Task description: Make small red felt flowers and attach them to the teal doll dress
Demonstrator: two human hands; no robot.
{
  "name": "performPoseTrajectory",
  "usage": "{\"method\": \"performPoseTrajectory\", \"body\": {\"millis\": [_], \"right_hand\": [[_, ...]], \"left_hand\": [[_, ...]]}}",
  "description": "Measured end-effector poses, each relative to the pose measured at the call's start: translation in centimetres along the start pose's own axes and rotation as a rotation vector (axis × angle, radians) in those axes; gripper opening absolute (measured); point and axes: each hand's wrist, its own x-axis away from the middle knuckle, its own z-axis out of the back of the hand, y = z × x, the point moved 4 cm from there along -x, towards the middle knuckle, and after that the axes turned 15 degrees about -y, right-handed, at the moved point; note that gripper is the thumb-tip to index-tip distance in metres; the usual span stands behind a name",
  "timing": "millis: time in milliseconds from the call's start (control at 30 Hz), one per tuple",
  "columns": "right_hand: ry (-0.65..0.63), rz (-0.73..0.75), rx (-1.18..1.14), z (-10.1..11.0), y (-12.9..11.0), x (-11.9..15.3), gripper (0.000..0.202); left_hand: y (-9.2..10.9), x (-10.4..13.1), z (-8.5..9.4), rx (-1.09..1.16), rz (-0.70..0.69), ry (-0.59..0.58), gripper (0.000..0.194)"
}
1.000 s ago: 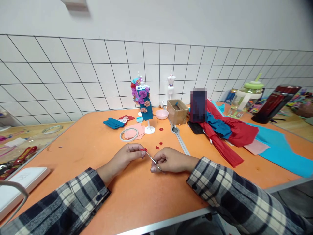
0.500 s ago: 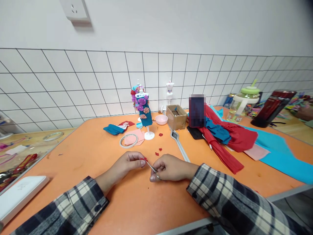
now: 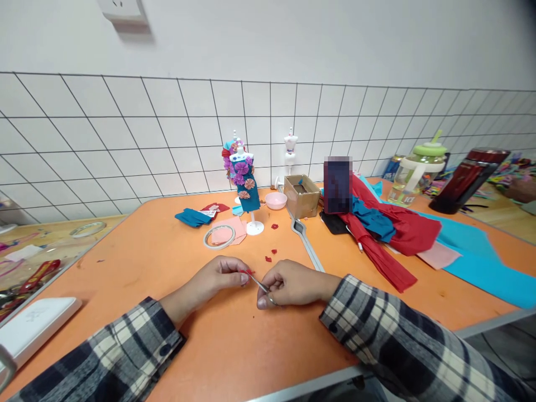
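Observation:
Over the front of the orange table, my left hand [image 3: 226,272] pinches a small red piece [image 3: 248,272] between thumb and fingertips; it looks like crepe paper. My right hand [image 3: 282,283] is closed around small metal scissors [image 3: 260,285], their blades reaching to the red piece. Most of the handle is hidden by my fingers. Beyond my hands lie a few small red scraps [image 3: 268,259]. Farther back, a mini dress form [image 3: 248,190] stands upright in a teal dress with purple and peach flowers, with another decorated form [image 3: 229,151] partly hidden behind it.
A roll of tape [image 3: 219,237] lies on pink paper left of centre. Behind are a pink bowl [image 3: 276,200], a cardboard box [image 3: 301,196] and a phone [image 3: 338,187]. Red crepe paper [image 3: 397,271], a bottle [image 3: 419,173] and a dark red thermos [image 3: 469,181] are at right.
The view has tilted slightly, so the background sits a little higher. Both hands keep nearly the same place and grip, with the scissors still at the red piece.

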Motion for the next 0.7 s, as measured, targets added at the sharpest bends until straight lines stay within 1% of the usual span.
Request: {"method": "performPoseTrajectory", "body": {"millis": [200, 367, 567, 700], "right_hand": [[-0.009, -0.009, 0.009, 0.02, 0.23, -0.02, 0.039], [-0.023, -0.012, 0.011, 0.11, -0.27, 0.4, 0.04], [-0.041, -0.03, -0.002, 0.21, -0.49, 0.66, 0.037], [-0.047, -0.045, 0.026, 0.12, -0.43, 0.59, 0.037]], "left_hand": [[-0.28, -0.11, 0.2, -0.021, 0.018, -0.033, 0.018], [-0.08, -0.04, 0.02, -0.038, 0.039, -0.057, 0.019], [0.23, -0.06, -0.27, -0.08, 0.044, -0.159, 0.022], [0.23, -0.11, -0.23, -0.094, 0.06, -0.183, 0.023]]}}
